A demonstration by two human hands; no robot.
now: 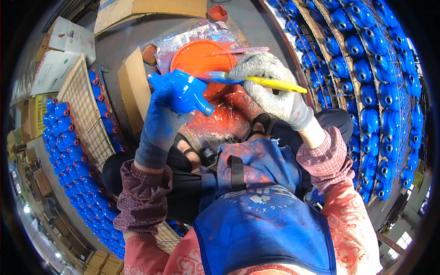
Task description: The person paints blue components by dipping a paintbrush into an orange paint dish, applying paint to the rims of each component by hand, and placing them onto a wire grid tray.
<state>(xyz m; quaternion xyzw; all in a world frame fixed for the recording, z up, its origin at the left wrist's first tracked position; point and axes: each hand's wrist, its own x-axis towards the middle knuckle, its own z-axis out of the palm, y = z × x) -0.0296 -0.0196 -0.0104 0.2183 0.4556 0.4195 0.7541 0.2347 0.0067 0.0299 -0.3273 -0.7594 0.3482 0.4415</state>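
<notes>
My left hand (160, 119), in a glove stained blue, is closed around a glossy blue metal casting (185, 93) with short pipe-like ends. The casting is held tilted above the floor. My right hand (270, 82), in a whitish knit glove, grips a paintbrush (277, 85) with a yellow handle. The brush's paint-covered head points left and meets or overlaps the casting's upper right side; I cannot tell which. Just beyond the casting stands a round tub (192, 52) of orange-red paint. A second brush or stick (250, 50) with a pinkish handle lies across its rim.
Wire racks (339, 59) with several rows of blue castings rise at the right. More blue castings with red-orange rims (68, 142) stand at the left beside a mesh panel (91, 110). Cardboard (133, 87) and a small red container (217, 14) lie beyond the paint-splashed floor.
</notes>
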